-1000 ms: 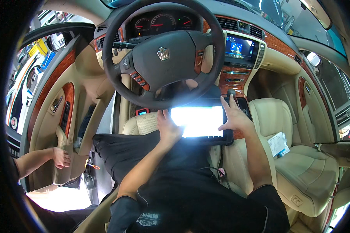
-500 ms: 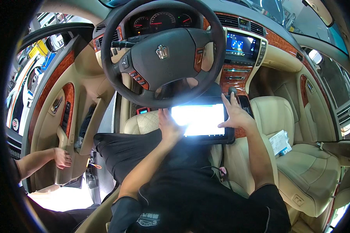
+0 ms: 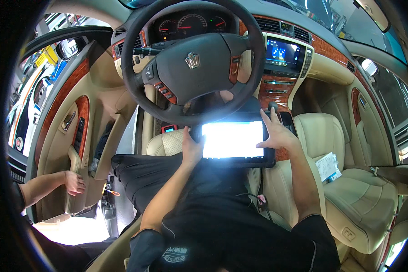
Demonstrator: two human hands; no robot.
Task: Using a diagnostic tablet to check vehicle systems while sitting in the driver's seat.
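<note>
A black-framed tablet [image 3: 233, 140] with a glowing, washed-out white screen rests over my lap, just below the steering wheel [image 3: 195, 63]. My left hand [image 3: 191, 147] grips its left edge, thumb pointing up along the frame. At the right edge is my right hand [image 3: 279, 131]; its thumb lies over the screen's border and its fingers stretch up along the upper right corner. The fingers' undersides are hidden. A small red device [image 3: 169, 128] with a lit display sits beyond my left hand, at the seat's front.
The driver's door [image 3: 102, 90] stands open on the left, with another person's hand [image 3: 75, 182] on its armrest. A lit dashboard screen [image 3: 283, 53] is at the right of the wheel. Papers [image 3: 327, 167] lie on the beige passenger seat [image 3: 360, 195]. A cable [image 3: 263, 201] runs beside my seat.
My left hand has drawn back from over the screen to the tablet's left edge. My right hand keeps its place on the tablet. The whole view has shifted slightly.
</note>
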